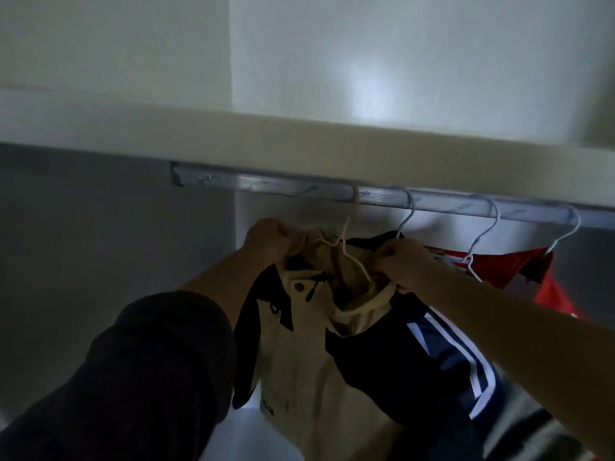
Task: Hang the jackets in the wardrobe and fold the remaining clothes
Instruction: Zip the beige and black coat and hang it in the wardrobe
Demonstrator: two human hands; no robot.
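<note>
Two hands are pinching the hood of a cream and navy jacket point(306, 354), left hand point(268, 241) on its left side, right hand point(404, 261) on its right, just below the wardrobe rail point(266, 189). Soft, fairly bulky fabric is sagging; gripping beside the hanger point(352, 260) probably controls it best.

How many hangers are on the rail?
4: one hanger in the beige jacket, one over the navy jacket, two further right above the red garment. More may hide beyond the frame.

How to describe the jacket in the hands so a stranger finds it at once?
Find the metal rail under the shelf. Leftmost below it hangs the cream jacket with dark panels; its neighbours are a white-striped navy jacket and a red garment.
</note>
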